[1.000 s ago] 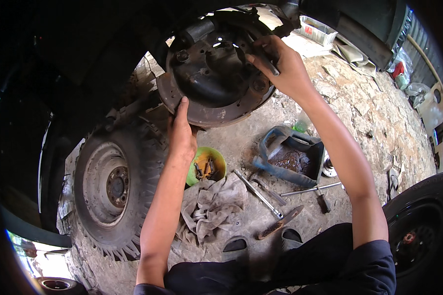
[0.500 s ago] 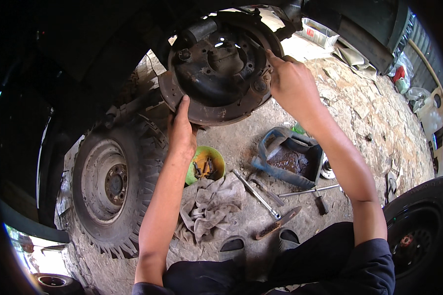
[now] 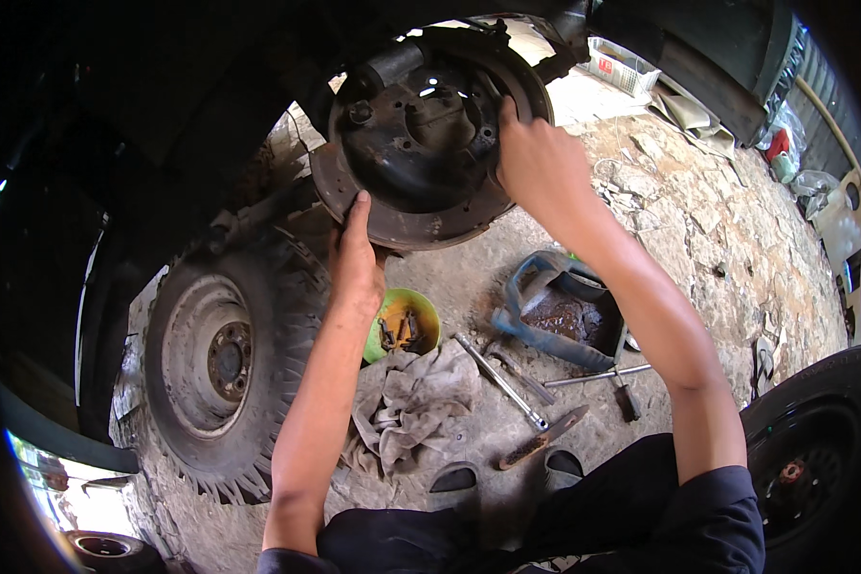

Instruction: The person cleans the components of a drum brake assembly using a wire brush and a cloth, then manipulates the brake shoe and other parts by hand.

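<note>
Above the floor, a round, dark brake backing plate (image 3: 421, 167) hangs under the vehicle, with a curved brake shoe (image 3: 421, 230) along its lower left and a cylinder at its top. My left hand (image 3: 357, 268) grips the shoe at the lower-left rim, thumb on its face. My right hand (image 3: 538, 170) is on the plate's right side, index finger extended to its inner edge, other fingers curled; what they hold is hidden.
Below lie a green bucket (image 3: 421, 301) with small parts, a blue cut-open container (image 3: 517, 316), a rag (image 3: 416, 392), metal bars (image 3: 502, 383) and a wire brush (image 3: 521, 450). Large tyres (image 3: 182, 421) stand left and right (image 3: 765, 430). A white crate (image 3: 625, 62) is behind.
My right hand has shifted down and inward on the plate's right side, turning so its index finger points upward. The dark bar earlier under its fingers is hidden. My left hand has barely moved.
</note>
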The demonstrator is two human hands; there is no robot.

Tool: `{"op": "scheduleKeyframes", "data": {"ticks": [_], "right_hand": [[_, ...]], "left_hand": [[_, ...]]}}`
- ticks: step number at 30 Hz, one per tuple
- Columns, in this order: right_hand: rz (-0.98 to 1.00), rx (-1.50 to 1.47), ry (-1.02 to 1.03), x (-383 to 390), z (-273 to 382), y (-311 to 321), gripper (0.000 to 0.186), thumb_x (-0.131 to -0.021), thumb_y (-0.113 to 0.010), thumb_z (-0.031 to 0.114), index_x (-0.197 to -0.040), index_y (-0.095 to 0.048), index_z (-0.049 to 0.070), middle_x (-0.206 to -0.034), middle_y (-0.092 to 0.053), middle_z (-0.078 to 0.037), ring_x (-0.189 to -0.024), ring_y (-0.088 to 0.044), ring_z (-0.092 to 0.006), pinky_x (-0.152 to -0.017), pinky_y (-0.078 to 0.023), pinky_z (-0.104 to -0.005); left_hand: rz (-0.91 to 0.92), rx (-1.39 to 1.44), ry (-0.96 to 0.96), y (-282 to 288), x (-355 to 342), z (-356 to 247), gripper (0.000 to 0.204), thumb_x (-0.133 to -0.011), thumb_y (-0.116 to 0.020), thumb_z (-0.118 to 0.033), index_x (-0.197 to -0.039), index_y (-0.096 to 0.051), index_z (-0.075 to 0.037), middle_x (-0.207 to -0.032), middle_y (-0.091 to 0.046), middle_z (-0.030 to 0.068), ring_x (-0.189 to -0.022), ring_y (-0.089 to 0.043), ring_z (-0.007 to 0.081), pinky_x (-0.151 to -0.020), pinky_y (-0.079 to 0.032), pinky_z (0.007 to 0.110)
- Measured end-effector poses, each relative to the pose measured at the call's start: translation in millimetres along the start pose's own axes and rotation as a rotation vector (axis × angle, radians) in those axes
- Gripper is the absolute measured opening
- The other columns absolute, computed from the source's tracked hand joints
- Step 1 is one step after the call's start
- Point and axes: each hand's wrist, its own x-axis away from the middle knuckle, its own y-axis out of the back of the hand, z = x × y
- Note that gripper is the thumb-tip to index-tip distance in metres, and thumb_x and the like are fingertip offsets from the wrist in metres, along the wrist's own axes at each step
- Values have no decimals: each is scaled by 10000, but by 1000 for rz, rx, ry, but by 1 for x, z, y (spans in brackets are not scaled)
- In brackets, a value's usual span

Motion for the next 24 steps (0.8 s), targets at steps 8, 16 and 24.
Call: {"op": "scheduleKeyframes", "data": {"ticks": [8, 16, 24], "right_hand": [[40, -21, -37, 5, 17, -11, 588, -788, -590, 90, -1330, -496, -117, -718, -682, -210, -686, -702, -370, -626, -574, -459], [-59, -30, -11, -23, 9, -14, 562, -805, -565, 74, -1326, -498, -125, -716, -683, -203, -675, -705, -353, -605, -576, -442], [6, 17, 1, -7, 11, -11, 465, -845, -516, 69, -1261, -545, -135, -744, -691, -210, -679, -710, -342, -600, -575, -433]], "left_hand": [[42, 31, 14, 4, 0, -1, 498, -889, -695, -414, -1290, -544, -159, -1218, -611, 9, -1070, -585, 152, -773, -493, 330], [65, 45, 19, 0, 0, 0, 500, -889, -695, -409, -1296, -543, -162, -1236, -599, 2, -1101, -573, 156, -836, -488, 341], [36, 56, 20, -6, 6, -2, 472, -894, -697, -376, -1288, -547, -162, -1232, -602, 16, -1097, -579, 165, -821, -493, 355]]}}
